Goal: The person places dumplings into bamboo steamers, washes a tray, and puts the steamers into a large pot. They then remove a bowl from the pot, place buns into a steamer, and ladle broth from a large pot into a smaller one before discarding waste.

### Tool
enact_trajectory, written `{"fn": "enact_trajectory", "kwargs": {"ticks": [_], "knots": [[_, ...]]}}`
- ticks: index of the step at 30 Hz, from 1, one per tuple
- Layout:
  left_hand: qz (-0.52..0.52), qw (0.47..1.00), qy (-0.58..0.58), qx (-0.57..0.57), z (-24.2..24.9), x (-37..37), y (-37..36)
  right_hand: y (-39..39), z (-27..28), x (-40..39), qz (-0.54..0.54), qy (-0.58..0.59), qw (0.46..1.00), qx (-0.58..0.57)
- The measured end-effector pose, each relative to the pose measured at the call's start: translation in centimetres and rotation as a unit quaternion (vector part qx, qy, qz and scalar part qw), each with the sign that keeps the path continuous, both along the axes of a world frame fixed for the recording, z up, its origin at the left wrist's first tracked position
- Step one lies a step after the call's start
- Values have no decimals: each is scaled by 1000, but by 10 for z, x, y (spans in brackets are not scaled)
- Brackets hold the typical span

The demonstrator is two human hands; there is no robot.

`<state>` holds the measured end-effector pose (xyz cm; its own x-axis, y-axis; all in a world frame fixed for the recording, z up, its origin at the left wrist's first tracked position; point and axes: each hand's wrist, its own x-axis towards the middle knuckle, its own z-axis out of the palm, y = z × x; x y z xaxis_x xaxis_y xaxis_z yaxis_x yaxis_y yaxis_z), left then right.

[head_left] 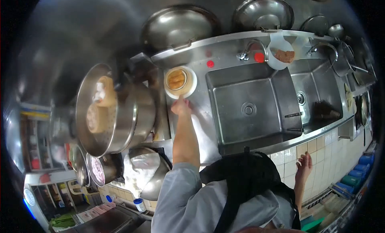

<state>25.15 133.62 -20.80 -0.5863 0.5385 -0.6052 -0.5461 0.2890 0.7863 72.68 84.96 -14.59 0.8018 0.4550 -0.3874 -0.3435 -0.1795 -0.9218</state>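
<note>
My left hand (pixel 181 106) is closed at the near edge of a round container (pixel 187 88) with golden-brown pieces of food (pixel 176 79) in it. Under this container a white plate or lid (pixel 193 81) shows on the steel counter. The exact place of the fingertips is hard to see. Off to the right, my right hand (pixel 304 162) hangs below the counter's front edge, before the tiled wall, with loosely bent fingers apart and nothing in them.
Right of the plate are two steel sinks (pixel 248 88) (pixel 317 80), taps, red lids (pixel 210 63) and a white strainer (pixel 280 63) with brown food. On the left stand a large pan (pixel 96 140) with pale blocks, pots and a white cloth (pixel 140 171). Woks (pixel 180 26) lean behind the counter.
</note>
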Motion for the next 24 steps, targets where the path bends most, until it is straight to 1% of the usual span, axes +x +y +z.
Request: {"fn": "enact_trajectory", "kwargs": {"ticks": [1, 2, 3, 4, 5, 6, 7, 8, 9, 10, 12, 15, 16, 18, 19, 21, 23, 24], "knots": [[2, 1000, 18, 11, -10, -2, 3, 19, 15, -17, 11, 15, 999, -47], [6, 999, 35, 22, -19, -4, 6, 26, 9, -24, 42, 23, 999, -24], [15, 998, 55, -12, -5, 1, 8, 40, 14, -33, 68, 16, 997, -37], [17, 998, 52, -19, 10, 6, 7, 57, 21, -39, 96, 8, 994, -47], [22, 996, 73, -55, 23, 10, 10, 75, 25, -41, 99, 6, 994, -50], [26, 991, 96, -92, 29, 10, 12, 89, 28, -44, 132, -16, 989, -66], [27, 990, 97, -95, 26, 7, 17, 102, 29, -46, 164, -35, 983, -81], [37, 991, 71, -109, 25, 4, 24, 113, 26, -45, 164, -34, 982, -81], [46, 990, 45, -125, 23, 1, 28, 122, 24, -45, 196, -57, 976, -81], [46, 990, 46, -127, 18, -2, 30, 129, 21, -46, 228, -81, 967, -81], [68, 993, -14, -96, 7, -9, 31, 139, 16, -51, 238, -89, 963, -94], [59, 994, 0, -97, 11, -12, 32, 144, 6, -60, 280, -72, 952, -101], [60, 993, 0, -99, 20, -11, 32, 143, 5, -65, 281, -72, 951, -103], [25, 994, -6, -105, 35, -10, 33, 141, 5, -75, 311, -83, 938, -131], [26, 994, -8, -106, 30, -13, 34, 137, 1, -76, 316, -81, 937, -126], [22, 998, -51, 19, 20, -18, 35, 133, -9, -75, 322, -91, 935, -118], [-56, 984, -92, 139, 2, -35, 28, 119, -22, -77, 317, -105, 936, -111], [-115, 981, -100, 118, 14, -41, 18, 119, -17, -79, 315, -69, 940, -113]]}}
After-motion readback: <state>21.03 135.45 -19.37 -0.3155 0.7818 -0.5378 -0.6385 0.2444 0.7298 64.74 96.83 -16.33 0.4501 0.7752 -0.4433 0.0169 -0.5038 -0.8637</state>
